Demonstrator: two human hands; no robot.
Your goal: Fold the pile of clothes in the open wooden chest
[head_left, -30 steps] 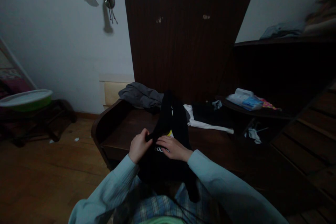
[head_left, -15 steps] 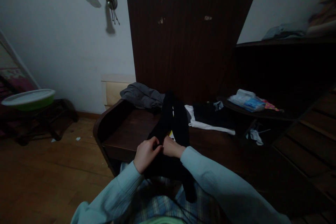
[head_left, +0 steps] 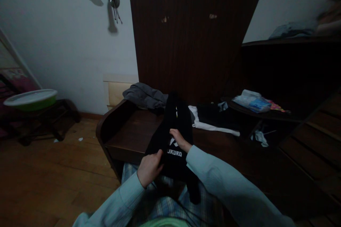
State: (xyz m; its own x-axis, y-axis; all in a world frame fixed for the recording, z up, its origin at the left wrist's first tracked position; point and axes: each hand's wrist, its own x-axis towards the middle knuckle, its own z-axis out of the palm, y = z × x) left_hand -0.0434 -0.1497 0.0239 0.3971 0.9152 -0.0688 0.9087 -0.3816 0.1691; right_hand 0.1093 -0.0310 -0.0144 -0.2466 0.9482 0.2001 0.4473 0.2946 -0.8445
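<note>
A black garment [head_left: 173,165] with white lettering lies from my lap up over the dark wooden bench. At its left edge my left hand [head_left: 150,167] is closed, its fingers and thumb gripping the cloth. My right hand [head_left: 181,140] is on the printed part, fingers bent together on the fabric just above the letters, covering part of the print. A small yellow and white patch shows in the gap farther up the garment. One black end hangs down over my plaid-covered lap [head_left: 157,207].
A grey cloth [head_left: 146,95] is heaped at the bench's back left. Black and white clothing [head_left: 213,117] lies to the right, near a shelf with a plastic packet [head_left: 252,101]. On a low stand at far left rests a green basin [head_left: 32,101]. A wooden panel [head_left: 186,42] rises behind.
My hands have moved apart, the right upward and the left slightly down. The black cloth between them has spread flat, and white lettering now shows on it.
</note>
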